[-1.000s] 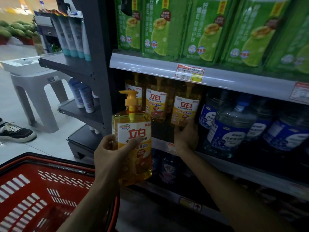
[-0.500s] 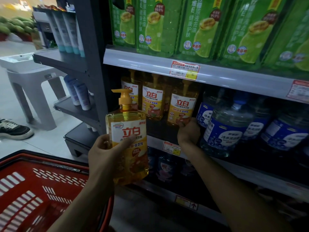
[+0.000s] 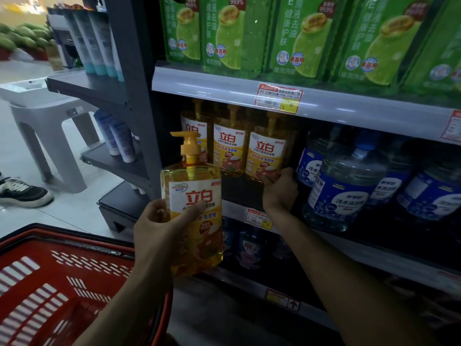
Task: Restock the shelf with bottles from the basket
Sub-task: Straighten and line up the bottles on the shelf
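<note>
My left hand (image 3: 159,226) grips a yellow pump bottle of dish soap (image 3: 193,196), held upright in front of the middle shelf (image 3: 237,208). On that shelf stand three matching yellow bottles. My right hand (image 3: 280,193) grips the base of the rightmost shelf bottle (image 3: 268,153). The middle shelf bottle (image 3: 229,148) and the left shelf bottle (image 3: 193,128) stand behind the held bottle's pump. The red basket (image 3: 62,278) sits at the lower left, below my left forearm.
Large blue-labelled water jugs (image 3: 346,186) fill the shelf right of the yellow bottles. Green refill packs (image 3: 299,38) line the shelf above. A grey side rack (image 3: 104,91) with tubes stands left, a grey plastic stool (image 3: 47,126) beyond it, and a shoe (image 3: 22,193) on the floor.
My right hand has stayed at the base of the rightmost shelf bottle, closing round it. The bottle in my left hand has barely shifted; the camera has moved slightly.
</note>
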`<control>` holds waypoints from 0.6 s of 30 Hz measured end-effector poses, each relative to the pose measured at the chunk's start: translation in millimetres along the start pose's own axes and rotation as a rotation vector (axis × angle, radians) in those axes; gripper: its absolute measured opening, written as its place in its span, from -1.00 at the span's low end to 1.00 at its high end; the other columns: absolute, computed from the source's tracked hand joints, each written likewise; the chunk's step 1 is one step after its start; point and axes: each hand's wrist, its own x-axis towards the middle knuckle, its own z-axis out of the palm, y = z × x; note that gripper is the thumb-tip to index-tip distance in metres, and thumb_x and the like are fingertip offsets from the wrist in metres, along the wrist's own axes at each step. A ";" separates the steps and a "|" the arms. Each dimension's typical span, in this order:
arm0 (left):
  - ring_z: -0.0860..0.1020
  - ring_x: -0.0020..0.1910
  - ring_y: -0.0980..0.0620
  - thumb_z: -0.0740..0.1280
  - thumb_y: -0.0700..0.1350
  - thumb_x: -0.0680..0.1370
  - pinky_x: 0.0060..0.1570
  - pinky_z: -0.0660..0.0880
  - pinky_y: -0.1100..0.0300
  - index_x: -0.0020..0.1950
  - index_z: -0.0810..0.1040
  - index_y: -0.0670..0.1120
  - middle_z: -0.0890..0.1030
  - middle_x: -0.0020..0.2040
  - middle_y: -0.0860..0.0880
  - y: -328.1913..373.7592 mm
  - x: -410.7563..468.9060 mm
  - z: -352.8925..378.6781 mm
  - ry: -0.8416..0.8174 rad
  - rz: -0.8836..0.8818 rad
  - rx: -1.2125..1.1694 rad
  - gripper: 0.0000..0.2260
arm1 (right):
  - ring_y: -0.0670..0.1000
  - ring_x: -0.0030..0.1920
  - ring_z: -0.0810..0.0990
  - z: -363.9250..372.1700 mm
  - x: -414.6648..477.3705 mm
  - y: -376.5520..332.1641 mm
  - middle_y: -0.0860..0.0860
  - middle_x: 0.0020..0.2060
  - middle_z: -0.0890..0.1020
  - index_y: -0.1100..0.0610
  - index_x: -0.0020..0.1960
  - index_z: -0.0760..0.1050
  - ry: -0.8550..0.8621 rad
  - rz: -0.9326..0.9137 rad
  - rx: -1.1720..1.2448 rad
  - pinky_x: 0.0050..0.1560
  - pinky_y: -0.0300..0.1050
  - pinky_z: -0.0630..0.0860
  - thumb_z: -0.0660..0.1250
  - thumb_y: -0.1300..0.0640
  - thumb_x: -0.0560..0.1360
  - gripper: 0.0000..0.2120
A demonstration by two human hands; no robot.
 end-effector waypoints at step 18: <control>0.71 -0.18 0.22 0.55 0.06 0.29 -0.33 0.58 0.30 0.11 0.52 0.12 0.68 0.04 0.04 2.4 -0.3 -3.9 0.004 0.011 -0.024 -0.56 | 0.20 0.22 0.62 1.0 -5.2 4.3 0.14 0.19 0.65 0.15 0.26 0.47 0.011 -0.108 -0.006 0.06 0.06 0.58 0.52 0.03 0.50 -0.57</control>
